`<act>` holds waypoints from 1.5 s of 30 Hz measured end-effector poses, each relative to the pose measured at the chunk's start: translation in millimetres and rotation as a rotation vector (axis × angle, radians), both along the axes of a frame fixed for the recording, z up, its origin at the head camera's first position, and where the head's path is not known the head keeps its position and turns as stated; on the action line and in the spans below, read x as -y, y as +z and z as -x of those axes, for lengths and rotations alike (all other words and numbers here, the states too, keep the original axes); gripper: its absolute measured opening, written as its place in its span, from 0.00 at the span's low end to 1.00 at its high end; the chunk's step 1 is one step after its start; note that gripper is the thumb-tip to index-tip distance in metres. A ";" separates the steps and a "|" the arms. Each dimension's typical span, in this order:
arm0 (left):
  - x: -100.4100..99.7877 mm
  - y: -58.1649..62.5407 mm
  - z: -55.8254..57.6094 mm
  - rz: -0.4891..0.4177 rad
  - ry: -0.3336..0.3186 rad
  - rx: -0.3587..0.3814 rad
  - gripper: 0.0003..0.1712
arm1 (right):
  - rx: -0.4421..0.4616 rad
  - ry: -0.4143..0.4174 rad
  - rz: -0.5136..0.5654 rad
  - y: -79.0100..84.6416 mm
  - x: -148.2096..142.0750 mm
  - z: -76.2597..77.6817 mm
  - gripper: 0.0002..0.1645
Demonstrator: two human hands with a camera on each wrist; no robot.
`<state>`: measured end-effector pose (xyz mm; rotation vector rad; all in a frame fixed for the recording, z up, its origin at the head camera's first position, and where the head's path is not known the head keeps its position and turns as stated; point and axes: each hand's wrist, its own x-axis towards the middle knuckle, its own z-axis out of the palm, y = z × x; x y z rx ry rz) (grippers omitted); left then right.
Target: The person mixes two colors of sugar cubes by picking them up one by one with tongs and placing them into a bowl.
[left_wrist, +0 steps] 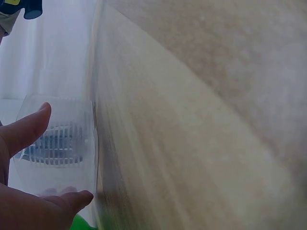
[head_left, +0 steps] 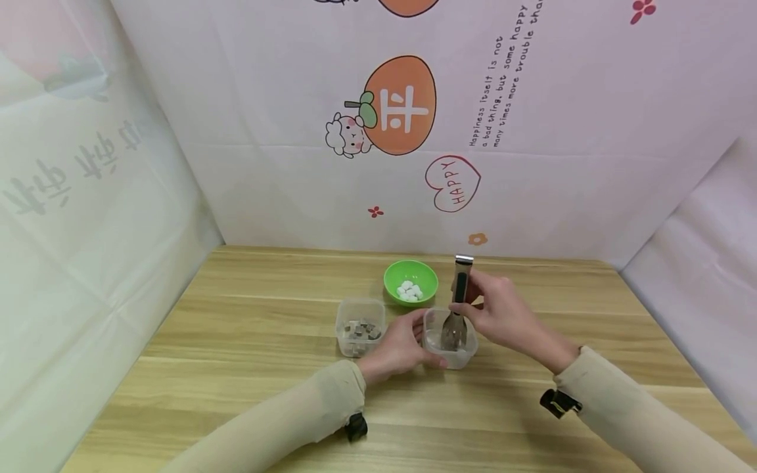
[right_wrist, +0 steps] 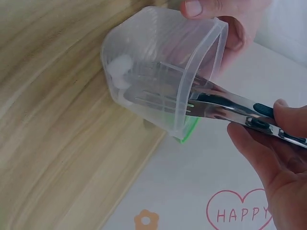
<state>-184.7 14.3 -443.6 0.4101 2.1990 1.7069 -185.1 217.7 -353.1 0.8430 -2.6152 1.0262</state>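
My right hand (head_left: 503, 315) pinches metal tongs (head_left: 460, 282) between thumb and fingers, in the head view. The tongs' slotted ends point down inside a clear plastic container (head_left: 464, 359). Around that container's side my left hand (head_left: 399, 348) is wrapped, thumb and fingers on opposite walls. In the right wrist view, a few white lumps (right_wrist: 121, 64) lie at the container's bottom, beside the tong ends. Whether the tongs touch a lump I cannot tell. The left wrist view shows the tongs' slotted end (left_wrist: 55, 146) blurred through the clear wall.
Left of my left hand stands another clear container (head_left: 361, 307) with several grey metallic cubes (head_left: 362, 330). Behind both containers is a green bowl (head_left: 411, 268) with several white lumps (head_left: 409, 290). A printed white cloth (head_left: 284, 164) hangs behind the wooden table (head_left: 248, 341).
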 end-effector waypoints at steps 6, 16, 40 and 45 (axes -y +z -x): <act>-0.2 -0.2 -0.5 0.013 0.003 -0.007 0.60 | -0.026 0.006 -0.006 -5.5 2.8 0.9 0.16; -0.4 -1.4 0.4 -0.008 -0.013 -0.027 0.59 | -0.080 -0.067 0.145 -11.1 4.0 4.7 0.16; -1.5 -3.7 0.9 0.000 0.001 -0.012 0.60 | -0.049 -0.132 0.182 -21.8 -0.5 1.2 0.16; -1.3 -3.7 1.2 -0.015 -0.001 -0.007 0.60 | -0.074 -0.135 0.194 -19.9 -1.8 2.1 0.16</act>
